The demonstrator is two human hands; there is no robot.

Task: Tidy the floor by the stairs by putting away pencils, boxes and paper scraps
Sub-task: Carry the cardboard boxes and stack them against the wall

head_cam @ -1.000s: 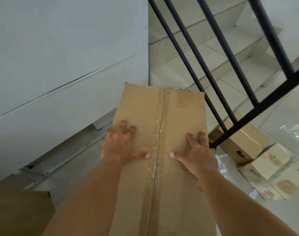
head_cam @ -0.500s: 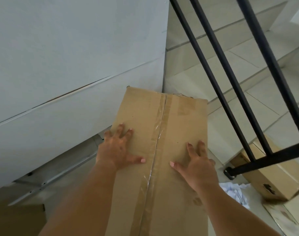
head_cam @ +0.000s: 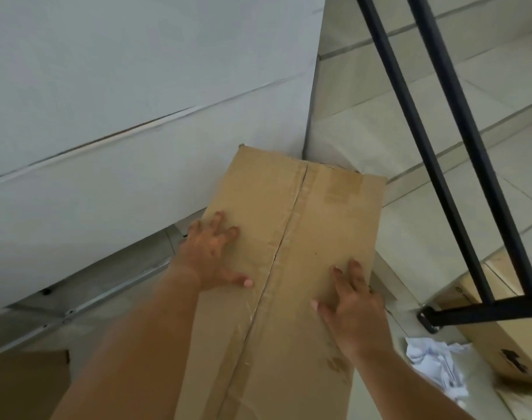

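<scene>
Long brown cardboard box, taped along its seam, lies beside the grey wall, far end at the wall's corner by the black stair railing. Left hand and right hand press flat, fingers spread, gripping nothing. Even pressure either side of the seam should guide it straight, clear of the crumpled white paper.

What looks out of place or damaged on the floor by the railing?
Crumpled white paper lies loose on the floor, right of the long taped box. A smaller cardboard box sits behind the railing foot.
</scene>
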